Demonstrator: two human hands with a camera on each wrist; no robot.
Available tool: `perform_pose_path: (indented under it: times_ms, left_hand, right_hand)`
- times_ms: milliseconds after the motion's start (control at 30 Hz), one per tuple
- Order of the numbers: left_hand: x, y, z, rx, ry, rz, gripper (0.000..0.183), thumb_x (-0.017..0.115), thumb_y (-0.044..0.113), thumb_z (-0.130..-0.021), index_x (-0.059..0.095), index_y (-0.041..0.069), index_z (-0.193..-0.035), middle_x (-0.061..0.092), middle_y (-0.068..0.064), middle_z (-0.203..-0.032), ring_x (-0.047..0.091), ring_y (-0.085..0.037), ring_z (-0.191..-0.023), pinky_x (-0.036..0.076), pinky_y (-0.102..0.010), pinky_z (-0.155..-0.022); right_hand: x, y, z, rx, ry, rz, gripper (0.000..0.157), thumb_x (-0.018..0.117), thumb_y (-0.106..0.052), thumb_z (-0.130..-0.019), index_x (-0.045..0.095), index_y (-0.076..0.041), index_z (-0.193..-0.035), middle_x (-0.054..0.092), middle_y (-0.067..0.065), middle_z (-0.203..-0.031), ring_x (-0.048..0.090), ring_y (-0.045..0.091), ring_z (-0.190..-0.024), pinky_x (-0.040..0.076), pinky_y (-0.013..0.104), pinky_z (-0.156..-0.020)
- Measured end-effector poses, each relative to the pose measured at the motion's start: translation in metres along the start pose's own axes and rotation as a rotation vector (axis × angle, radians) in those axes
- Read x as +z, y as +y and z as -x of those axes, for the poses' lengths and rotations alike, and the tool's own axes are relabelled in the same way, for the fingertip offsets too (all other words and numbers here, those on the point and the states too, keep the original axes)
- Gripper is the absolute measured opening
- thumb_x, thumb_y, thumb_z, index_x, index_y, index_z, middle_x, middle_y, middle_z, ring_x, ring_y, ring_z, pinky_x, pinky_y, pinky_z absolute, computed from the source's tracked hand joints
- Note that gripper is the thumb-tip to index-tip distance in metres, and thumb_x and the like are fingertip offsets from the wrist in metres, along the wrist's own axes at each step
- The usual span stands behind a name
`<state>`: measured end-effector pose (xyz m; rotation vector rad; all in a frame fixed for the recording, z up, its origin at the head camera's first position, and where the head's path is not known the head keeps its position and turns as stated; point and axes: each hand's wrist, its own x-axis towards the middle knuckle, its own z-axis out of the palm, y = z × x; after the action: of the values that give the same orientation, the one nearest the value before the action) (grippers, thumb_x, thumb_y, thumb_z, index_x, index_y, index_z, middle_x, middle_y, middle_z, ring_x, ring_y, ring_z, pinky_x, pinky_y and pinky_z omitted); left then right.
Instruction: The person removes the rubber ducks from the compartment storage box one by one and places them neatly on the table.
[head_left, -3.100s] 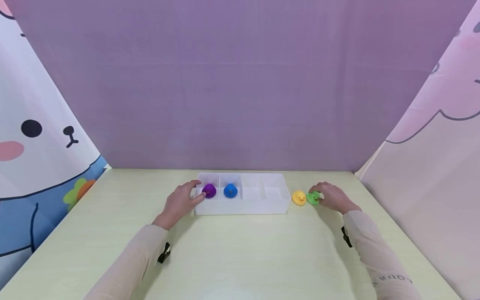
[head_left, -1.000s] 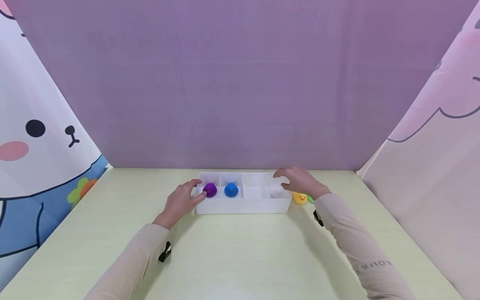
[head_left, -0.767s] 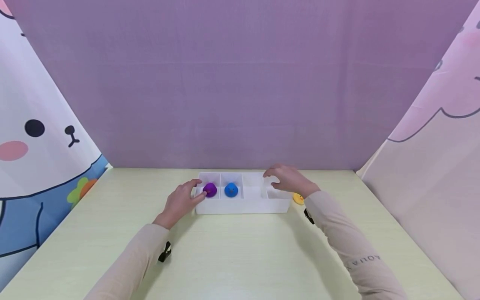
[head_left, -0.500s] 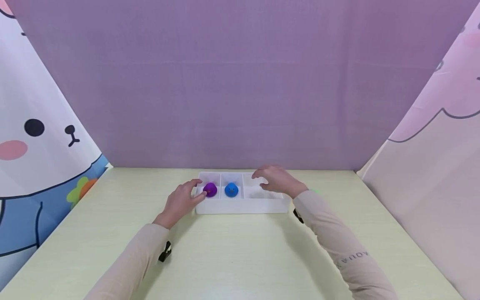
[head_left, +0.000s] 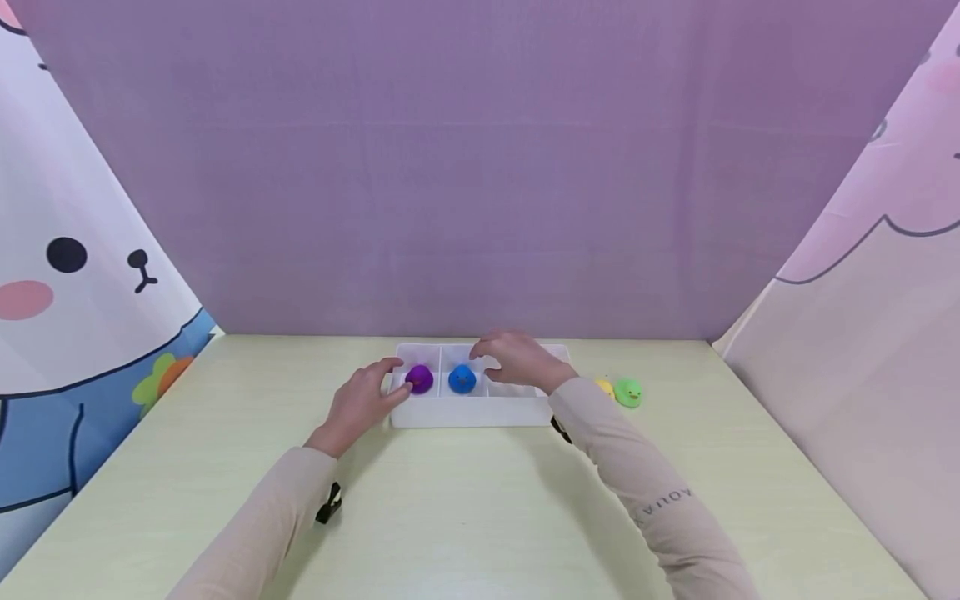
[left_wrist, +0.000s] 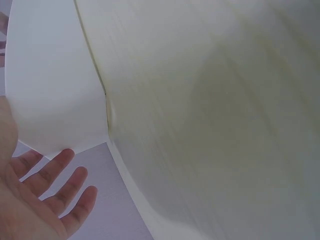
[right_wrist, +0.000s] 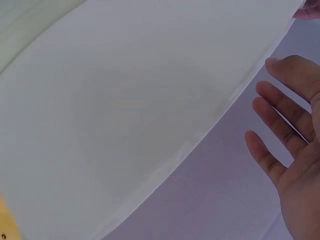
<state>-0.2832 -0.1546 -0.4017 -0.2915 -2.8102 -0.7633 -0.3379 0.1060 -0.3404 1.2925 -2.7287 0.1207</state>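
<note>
A white divided box stands at the table's far side. A purple toy duck sits in its leftmost compartment, a blue toy duck in the one beside it. My left hand is at the box's left end, thumb near the purple duck; its fingers look spread and relaxed by the box corner in the left wrist view. Over the box's right half is my right hand, thumb and fingers apart, holding nothing, fingertips just right of the blue duck. The right wrist view shows its fingers loosely bent above the rim.
Right of the box, a green toy duck sits on the pale table, next to a yellow toy duck partly hidden by my right sleeve. A purple cloth backdrop rises behind the table, with printed cloths at both sides.
My right hand has left the green duck and moved leftward across the box toward the blue duck. The left hand has stayed in place; the ducks in the box have not moved.
</note>
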Motion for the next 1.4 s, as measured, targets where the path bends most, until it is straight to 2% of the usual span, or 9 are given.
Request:
perform_pose_path:
  times_ms: [200,400,867,1000,1400]
  left_hand:
    - [0.000,0.000,0.000,0.004,0.002,-0.001,0.051,0.057,0.039,-0.085,0.050,0.012,-0.128,0.057,-0.014,-0.125,0.056,-0.036,-0.106,0.049,-0.050,-0.077]
    - [0.000,0.001,0.001,0.001,-0.006,0.003,0.052,0.057,0.039,-0.085,0.049,0.011,-0.128,0.057,-0.014,-0.126,0.055,-0.036,-0.107,0.049,-0.050,-0.078]
    - [0.000,0.002,0.000,0.003,-0.005,0.005,0.052,0.057,0.039,-0.085,0.049,0.012,-0.129,0.056,-0.013,-0.126,0.055,-0.036,-0.108,0.049,-0.051,-0.079]
    - [0.000,0.003,0.000,-0.004,-0.005,0.005,0.052,0.057,0.039,-0.085,0.049,0.012,-0.129,0.056,-0.013,-0.127,0.055,-0.036,-0.108,0.048,-0.051,-0.080]
    - [0.000,0.004,0.002,-0.003,-0.009,0.007,0.052,0.057,0.039,-0.085,0.049,0.011,-0.128,0.056,-0.014,-0.126,0.055,-0.036,-0.107,0.049,-0.050,-0.080]
  right_hand:
    - [0.008,-0.004,-0.012,-0.006,-0.005,-0.021,0.030,0.069,-0.011,-0.079,0.067,-0.010,-0.108,0.066,0.002,-0.111,0.059,0.020,-0.105,0.046,0.036,-0.092]
    - [0.018,-0.006,-0.020,0.023,-0.020,-0.054,0.029,0.069,-0.010,-0.078,0.067,-0.009,-0.107,0.066,0.004,-0.110,0.059,0.020,-0.104,0.046,0.034,-0.093]
    - [0.032,-0.010,-0.033,0.126,-0.082,-0.002,0.031,0.069,-0.012,-0.079,0.066,-0.013,-0.109,0.065,0.001,-0.111,0.056,0.018,-0.104,0.045,0.034,-0.093]
    - [0.035,-0.008,-0.035,0.134,-0.094,0.027,0.031,0.069,-0.014,-0.079,0.066,-0.016,-0.110,0.065,0.000,-0.112,0.056,0.017,-0.103,0.047,0.034,-0.090]
    - [0.038,-0.010,-0.035,0.140,-0.109,0.010,0.028,0.068,-0.012,-0.080,0.067,-0.017,-0.107,0.066,-0.002,-0.107,0.056,0.015,-0.096,0.049,0.035,-0.085]
